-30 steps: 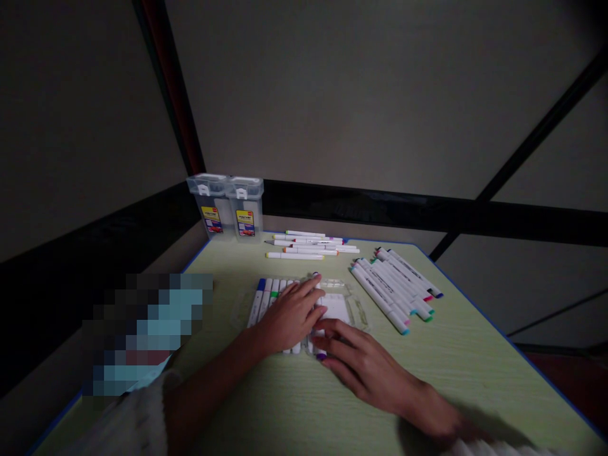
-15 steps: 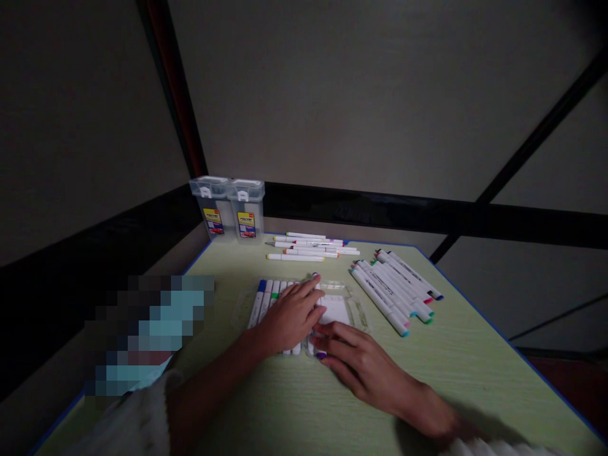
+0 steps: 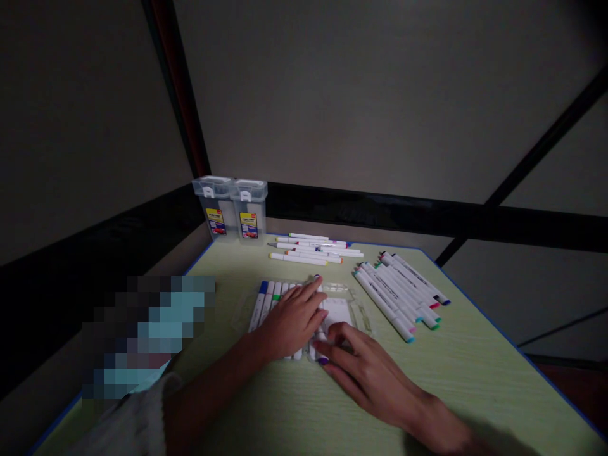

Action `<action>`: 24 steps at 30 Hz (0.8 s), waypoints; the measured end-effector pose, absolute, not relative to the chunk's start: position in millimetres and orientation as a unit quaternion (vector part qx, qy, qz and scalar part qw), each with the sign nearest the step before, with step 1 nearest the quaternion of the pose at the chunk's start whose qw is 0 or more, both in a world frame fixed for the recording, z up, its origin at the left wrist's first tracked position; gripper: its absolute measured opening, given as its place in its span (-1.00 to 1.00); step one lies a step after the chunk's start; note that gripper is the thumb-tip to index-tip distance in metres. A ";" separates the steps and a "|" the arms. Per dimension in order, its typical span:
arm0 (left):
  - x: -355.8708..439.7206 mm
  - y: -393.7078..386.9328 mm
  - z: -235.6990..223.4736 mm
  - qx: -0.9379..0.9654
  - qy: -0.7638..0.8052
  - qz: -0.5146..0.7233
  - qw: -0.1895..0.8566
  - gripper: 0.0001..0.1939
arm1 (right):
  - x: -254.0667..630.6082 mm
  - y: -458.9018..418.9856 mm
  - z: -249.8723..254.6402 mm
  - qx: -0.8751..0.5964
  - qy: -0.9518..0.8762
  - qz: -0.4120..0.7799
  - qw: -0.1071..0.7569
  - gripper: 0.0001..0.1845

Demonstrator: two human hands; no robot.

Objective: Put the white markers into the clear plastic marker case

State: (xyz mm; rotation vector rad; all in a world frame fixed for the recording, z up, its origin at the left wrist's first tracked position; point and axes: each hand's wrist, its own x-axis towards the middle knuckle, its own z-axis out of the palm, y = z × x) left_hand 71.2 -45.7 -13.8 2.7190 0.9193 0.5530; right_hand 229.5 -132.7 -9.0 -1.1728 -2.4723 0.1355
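Note:
An open clear plastic marker case [image 3: 363, 316] lies on the table, with a row of white markers [image 3: 260, 304] in its left half. My left hand [image 3: 291, 322] lies over this row with its fingers stretched out, fingertips on a purple-ended marker [image 3: 320, 335] near the case's middle. At the near end of that marker, my right hand [image 3: 363, 364] has its fingers closed around the purple tip. The palm and fingers of my left hand hide part of the row and of the marker.
Several white markers with coloured ends lie in a group [image 3: 399, 294] to the right. More thin markers [image 3: 308, 248] are scattered at the back. Two clear lidded boxes [image 3: 249, 212] stand at the back left corner. A blurred-out item [image 3: 161, 329] is at the left edge.
My right hand's upper finger has lifted and drawn back slightly from my left fingers. My left hand stays in place over the markers. The whole view has shifted slightly.

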 end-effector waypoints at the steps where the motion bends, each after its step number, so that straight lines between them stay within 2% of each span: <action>1: 71.2 -45.8 -13.7 0.925 0.314 0.187 0.108 -0.70 | 229.4 -132.6 -9.1 -0.422 -0.884 0.042 0.196 -0.72; 9: 71.3 -44.4 -12.8 0.924 0.319 0.181 0.105 -0.70 | 225.6 -133.6 -9.4 -0.448 -0.871 0.000 0.204 -0.75; 19: 67.9 -42.2 -12.8 0.918 0.332 0.185 0.111 -0.70 | 222.7 -134.0 -7.5 -0.470 -0.859 0.037 0.198 -0.73; 24: 67.9 -43.3 -12.8 0.917 0.332 0.190 0.112 -0.70 | 223.1 -133.9 -8.5 -0.456 -0.871 0.011 0.181 -0.73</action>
